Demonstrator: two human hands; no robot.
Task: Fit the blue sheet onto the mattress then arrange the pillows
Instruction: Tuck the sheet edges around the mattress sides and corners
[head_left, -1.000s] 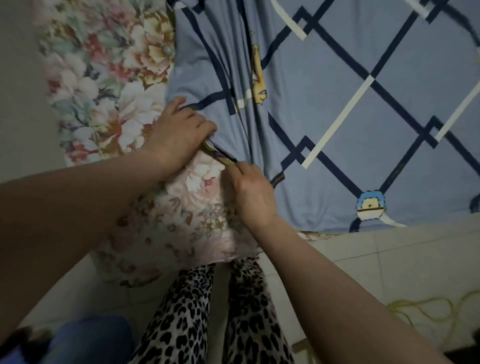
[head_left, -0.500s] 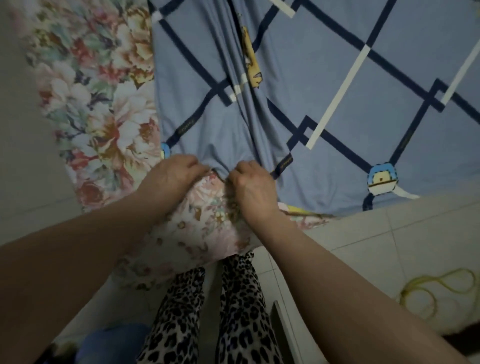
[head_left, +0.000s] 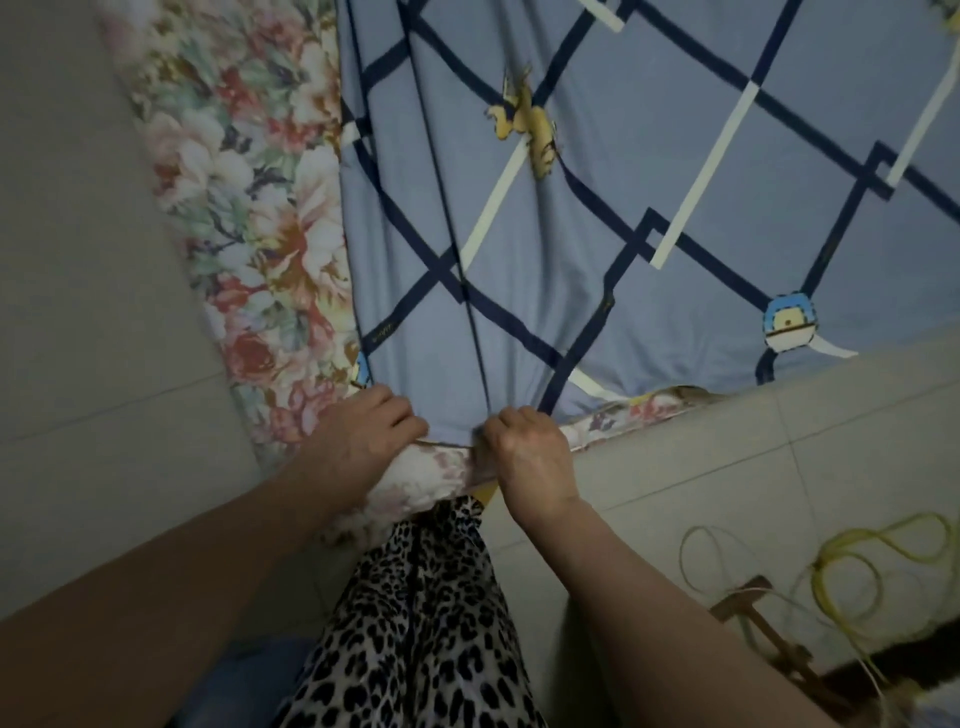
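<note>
The blue sheet (head_left: 649, 197), with dark diamond lines and small cartoon prints, covers most of the floral mattress (head_left: 249, 218). A strip of floral mattress shows bare along the left side and at the near corner. My left hand (head_left: 363, 431) and my right hand (head_left: 530, 452) sit side by side at that near corner, both gripping the sheet's hem, which is stretched down over the corner edge. Creases fan out from the gripped hem up across the sheet. No pillows are in view.
My legs in leopard-print trousers (head_left: 415, 623) stand against the mattress corner. Tiled floor (head_left: 753, 457) lies to the right, with a yellow cord (head_left: 852, 566) coiled on it beside a wooden piece (head_left: 748, 608). A plain wall (head_left: 67, 260) runs along the left.
Both hands have pulled the sheet's hem down toward me, from on top of the mattress to its corner edge. Less floral corner shows now, and the sheet lies flatter.
</note>
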